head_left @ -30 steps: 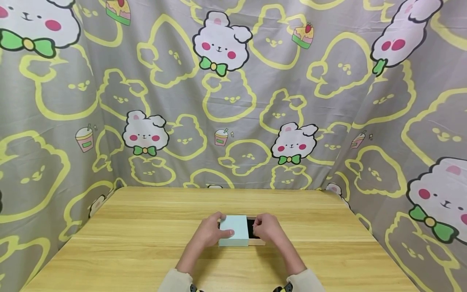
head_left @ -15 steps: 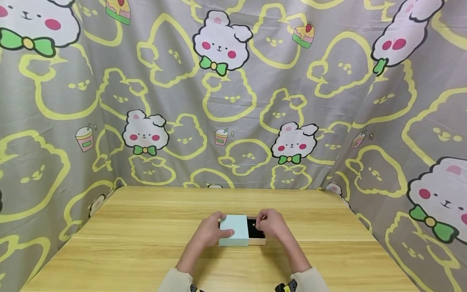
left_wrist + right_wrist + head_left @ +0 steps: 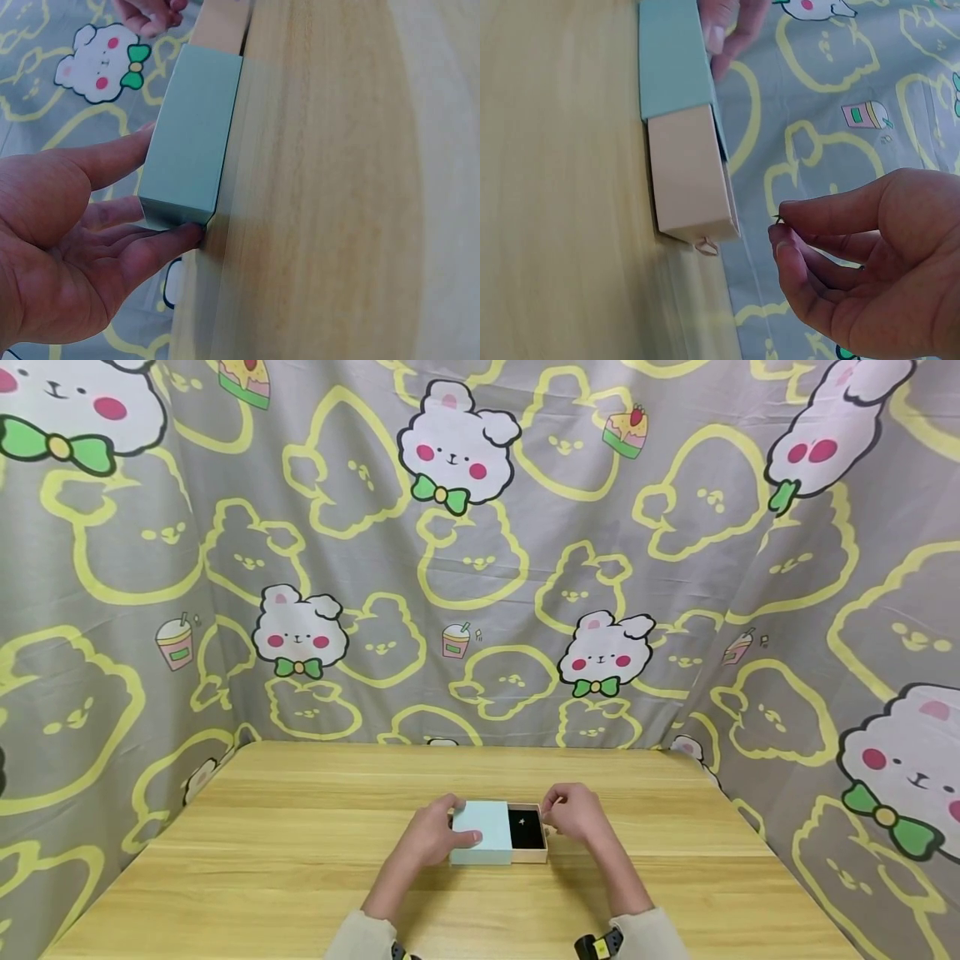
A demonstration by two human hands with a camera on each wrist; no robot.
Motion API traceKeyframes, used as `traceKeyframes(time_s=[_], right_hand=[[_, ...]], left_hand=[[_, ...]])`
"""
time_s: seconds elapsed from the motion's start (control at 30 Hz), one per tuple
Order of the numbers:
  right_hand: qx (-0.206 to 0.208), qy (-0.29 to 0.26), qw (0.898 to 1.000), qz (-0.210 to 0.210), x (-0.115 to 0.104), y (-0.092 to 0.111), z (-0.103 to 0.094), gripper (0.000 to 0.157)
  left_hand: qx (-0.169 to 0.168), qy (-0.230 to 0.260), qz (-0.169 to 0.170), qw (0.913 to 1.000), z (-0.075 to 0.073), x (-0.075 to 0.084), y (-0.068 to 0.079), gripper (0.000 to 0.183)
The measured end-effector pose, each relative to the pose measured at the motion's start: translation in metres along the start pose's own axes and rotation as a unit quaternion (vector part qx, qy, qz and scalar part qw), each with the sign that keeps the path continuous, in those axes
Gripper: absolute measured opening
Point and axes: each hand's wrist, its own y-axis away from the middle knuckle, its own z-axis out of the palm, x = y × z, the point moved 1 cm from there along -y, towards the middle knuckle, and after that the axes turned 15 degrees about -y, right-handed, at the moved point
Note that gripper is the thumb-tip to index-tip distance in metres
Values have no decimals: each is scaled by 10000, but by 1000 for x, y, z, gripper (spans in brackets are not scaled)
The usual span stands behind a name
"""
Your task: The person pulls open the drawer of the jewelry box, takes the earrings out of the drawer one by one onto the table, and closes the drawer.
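A mint-green sliding box sleeve (image 3: pixel 483 820) lies on the table with its pale pink drawer (image 3: pixel 686 172) pulled partway out to the right. Black lining (image 3: pixel 529 837) fills the drawer, and a tiny star-shaped piece (image 3: pixel 522 821) sits on it. My left hand (image 3: pixel 431 837) grips the sleeve's left end, thumb on top and fingers at the far side. Just off the drawer's right end, my right hand (image 3: pixel 577 814) pinches a very small, thin metal jewelry piece (image 3: pixel 778 219) between thumb and forefinger. Most of that piece is hidden by the fingertips.
The wood-grain table (image 3: pixel 315 860) extends around the box on all sides. A grey curtain (image 3: pixel 480 568) with cartoon bears hangs behind and at both sides. From the drawer's end sticks a small ribbon loop (image 3: pixel 706 246).
My right hand has moved right and up out of the drawer, pinching the small jewelry piece, which uncovers the black lining and the star. My left hand keeps its grip on the sleeve.
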Motion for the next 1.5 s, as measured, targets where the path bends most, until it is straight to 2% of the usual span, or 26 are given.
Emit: traceKeyframes(time_s=[0.23, 0.77, 1.23, 1.5], right_hand=[[56, -132, 9998, 157, 4, 0, -11, 10], [272, 20, 9984, 500, 23, -5, -27, 8], [87, 287, 9962, 820, 39, -3, -38, 8], [-31, 109, 9952, 967, 46, -1, -40, 4]], left_hand=[[26, -45, 18, 10000, 0, -1, 0, 61], [38, 6, 16, 10000, 0, -1, 0, 61], [62, -37, -13, 10000, 1, 0, 0, 61], [52, 24, -18, 10000, 1, -1, 0, 61]])
